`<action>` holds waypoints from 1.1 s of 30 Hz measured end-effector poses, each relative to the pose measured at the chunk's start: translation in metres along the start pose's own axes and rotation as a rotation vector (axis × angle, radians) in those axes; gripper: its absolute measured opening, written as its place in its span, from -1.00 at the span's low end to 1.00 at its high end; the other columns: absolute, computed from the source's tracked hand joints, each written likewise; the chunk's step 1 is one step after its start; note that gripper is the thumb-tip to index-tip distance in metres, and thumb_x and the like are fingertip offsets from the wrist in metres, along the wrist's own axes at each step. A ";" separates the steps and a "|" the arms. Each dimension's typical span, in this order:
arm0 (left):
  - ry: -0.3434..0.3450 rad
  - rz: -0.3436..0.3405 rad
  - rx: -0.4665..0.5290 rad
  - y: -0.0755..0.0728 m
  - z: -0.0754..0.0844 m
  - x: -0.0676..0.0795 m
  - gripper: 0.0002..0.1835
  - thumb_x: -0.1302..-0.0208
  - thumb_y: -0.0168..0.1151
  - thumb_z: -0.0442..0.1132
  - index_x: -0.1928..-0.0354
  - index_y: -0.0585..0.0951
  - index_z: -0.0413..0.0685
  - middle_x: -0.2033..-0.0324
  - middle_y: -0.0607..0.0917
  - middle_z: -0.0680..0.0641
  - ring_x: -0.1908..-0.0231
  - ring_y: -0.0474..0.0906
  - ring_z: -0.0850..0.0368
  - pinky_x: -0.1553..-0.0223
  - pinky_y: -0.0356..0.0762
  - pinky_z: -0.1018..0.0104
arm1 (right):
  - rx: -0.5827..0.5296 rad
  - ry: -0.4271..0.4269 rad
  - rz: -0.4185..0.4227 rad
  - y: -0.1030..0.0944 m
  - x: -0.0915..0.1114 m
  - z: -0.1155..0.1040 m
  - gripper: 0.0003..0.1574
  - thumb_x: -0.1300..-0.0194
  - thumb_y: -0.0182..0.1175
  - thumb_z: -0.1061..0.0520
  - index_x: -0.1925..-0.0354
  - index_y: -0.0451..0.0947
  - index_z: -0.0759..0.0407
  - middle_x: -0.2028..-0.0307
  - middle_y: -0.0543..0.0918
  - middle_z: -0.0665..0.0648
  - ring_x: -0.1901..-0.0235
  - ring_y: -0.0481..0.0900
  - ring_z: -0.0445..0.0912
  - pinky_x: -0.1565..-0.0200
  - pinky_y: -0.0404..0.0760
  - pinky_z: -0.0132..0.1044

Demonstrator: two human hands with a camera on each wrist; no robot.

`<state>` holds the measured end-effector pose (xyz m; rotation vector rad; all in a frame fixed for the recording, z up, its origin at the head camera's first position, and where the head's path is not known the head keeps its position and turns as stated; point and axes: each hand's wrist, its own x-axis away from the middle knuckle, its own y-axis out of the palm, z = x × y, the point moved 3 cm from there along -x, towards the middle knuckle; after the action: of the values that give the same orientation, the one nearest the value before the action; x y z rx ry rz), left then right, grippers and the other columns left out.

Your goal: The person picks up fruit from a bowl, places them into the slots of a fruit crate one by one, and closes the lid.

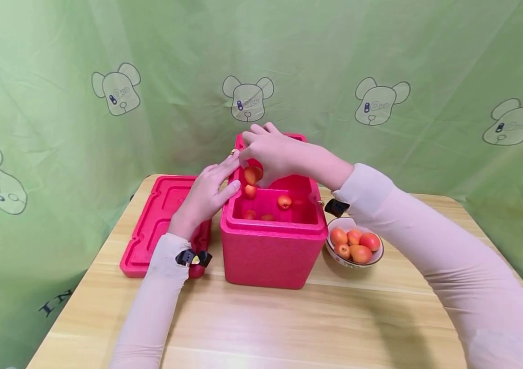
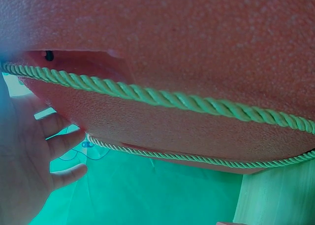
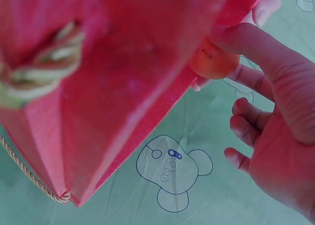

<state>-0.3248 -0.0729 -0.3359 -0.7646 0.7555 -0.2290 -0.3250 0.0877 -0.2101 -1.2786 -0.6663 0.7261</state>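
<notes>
While the right hand's grip (image 1: 276, 155) around an orange fruit (image 3: 215, 63), the left hand (image 1: 205, 196) loose on the red box (image 1: 268, 261).

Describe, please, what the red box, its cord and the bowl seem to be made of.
Red box: probably rigid foam, matte, with a beaded grain close up. Cord: twisted strands, slightly shiny, perhaps synthetic. Bowl: likely glazed ceramic; smooth pale wall, dark rim.

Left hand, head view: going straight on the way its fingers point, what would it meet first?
Probably the right hand, reaching into the red box just beyond the left hand, though depth between the two is unclear.
</notes>
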 end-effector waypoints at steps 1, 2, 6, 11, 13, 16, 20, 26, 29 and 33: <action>-0.003 -0.002 0.000 0.000 0.000 0.000 -0.31 -0.46 0.00 0.04 -0.57 0.23 0.06 -0.57 0.22 -0.01 -0.57 0.15 0.09 -0.51 0.15 -0.11 | 0.005 -0.006 -0.007 0.001 0.000 -0.001 -0.53 0.03 0.55 -0.02 0.10 0.73 0.01 0.02 0.58 0.17 -0.09 0.38 0.05 -0.13 0.33 0.05; -0.006 -0.004 -0.001 0.000 0.000 0.000 -0.31 -0.46 0.00 0.05 -0.57 0.22 0.07 -0.58 0.21 0.00 -0.57 0.15 0.10 -0.51 0.15 -0.10 | 0.012 -0.012 -0.012 0.002 0.000 -0.002 -0.54 0.03 0.55 -0.02 0.10 0.74 0.00 0.00 0.59 0.17 -0.10 0.39 0.06 -0.14 0.34 0.06; -0.018 -0.014 -0.001 0.000 0.001 0.000 -0.29 -0.45 0.01 0.05 -0.58 0.20 0.07 -0.58 0.20 0.02 -0.57 0.14 0.10 -0.52 0.14 -0.11 | 0.039 -0.033 -0.036 0.006 0.000 -0.005 -0.55 0.03 0.55 -0.02 0.11 0.73 -0.01 -0.01 0.61 0.18 -0.14 0.41 0.07 -0.16 0.36 0.08; -0.019 -0.015 0.002 0.000 0.001 0.000 -0.30 -0.46 -0.01 0.05 -0.58 0.22 0.07 -0.58 0.21 0.01 -0.58 0.13 0.10 -0.52 0.15 -0.10 | 0.062 -0.050 -0.059 0.009 0.001 -0.009 -0.54 0.08 0.58 0.00 0.14 0.74 0.02 0.03 0.62 0.17 -0.10 0.44 0.06 -0.18 0.38 0.08; -0.012 -0.012 0.002 0.000 0.001 0.000 -0.31 -0.46 -0.01 0.05 -0.57 0.24 0.05 -0.57 0.22 -0.02 -0.58 0.13 0.10 -0.52 0.15 -0.10 | 0.072 -0.054 -0.069 0.010 0.001 -0.010 -0.55 0.08 0.58 0.02 0.15 0.75 0.01 0.04 0.62 0.17 -0.08 0.44 0.05 -0.18 0.39 0.08; 0.005 -0.005 -0.003 0.000 0.001 0.000 -0.33 -0.47 -0.02 0.04 -0.56 0.27 0.02 -0.57 0.23 -0.05 -0.58 0.13 0.09 -0.52 0.16 -0.09 | 0.084 -0.059 -0.084 0.011 0.001 -0.013 -0.57 0.08 0.56 0.03 0.15 0.78 -0.03 0.02 0.61 0.17 -0.08 0.42 0.05 -0.18 0.38 0.06; 0.021 0.010 -0.009 0.001 0.001 0.000 -0.34 -0.47 -0.02 0.02 -0.54 0.30 -0.04 -0.56 0.25 -0.06 -0.57 0.15 0.08 -0.50 0.18 -0.08 | 0.111 -0.079 -0.093 0.012 0.003 -0.017 -0.67 0.03 0.52 0.05 0.20 0.79 -0.07 0.00 0.62 0.17 -0.09 0.42 0.05 -0.17 0.37 0.05; 0.022 0.009 -0.008 0.001 0.000 0.000 -0.32 -0.47 -0.01 0.01 -0.55 0.27 -0.05 -0.56 0.24 -0.05 -0.56 0.16 0.08 -0.49 0.18 -0.08 | 0.170 -0.112 -0.112 0.014 0.007 -0.023 -0.72 0.04 0.52 0.05 0.25 0.78 -0.07 -0.01 0.62 0.19 -0.11 0.44 0.07 -0.14 0.37 0.04; 0.022 0.007 -0.014 0.001 0.000 -0.001 -0.32 -0.47 -0.01 0.01 -0.56 0.25 -0.04 -0.57 0.23 -0.04 -0.56 0.16 0.08 -0.50 0.18 -0.09 | 0.192 -0.134 -0.119 0.015 0.009 -0.026 -0.64 0.07 0.57 0.02 0.21 0.78 -0.06 -0.04 0.62 0.20 -0.15 0.44 0.07 -0.17 0.38 0.06; 0.031 0.013 -0.014 0.000 0.001 -0.001 -0.33 -0.47 -0.02 0.01 -0.55 0.26 -0.04 -0.56 0.25 -0.06 -0.56 0.17 0.08 -0.49 0.19 -0.09 | 0.211 -0.191 -0.098 0.017 0.013 -0.030 -0.59 0.04 0.59 -0.07 0.18 0.78 -0.03 -0.06 0.63 0.19 -0.20 0.46 0.09 -0.20 0.38 0.09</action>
<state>-0.3246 -0.0719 -0.3355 -0.7700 0.7917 -0.2240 -0.2955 0.0825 -0.2311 -0.9847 -0.7804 0.8212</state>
